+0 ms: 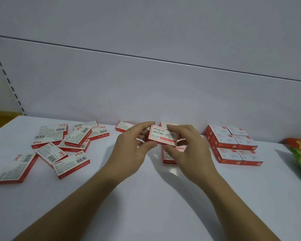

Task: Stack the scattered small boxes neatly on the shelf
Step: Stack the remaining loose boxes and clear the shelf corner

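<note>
Head view has my left hand (131,146) and right hand (189,147) both pinching one small box (162,137) by its ends just above the unfinished pile (169,160), which a crooked set-down could knock askew.

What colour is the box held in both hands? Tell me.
The box is white with a red border, best seen in the head view.

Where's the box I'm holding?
Head view, centre: the held box is gripped between the left hand and right hand, over a low stack, with neat stacks to its right.
</note>
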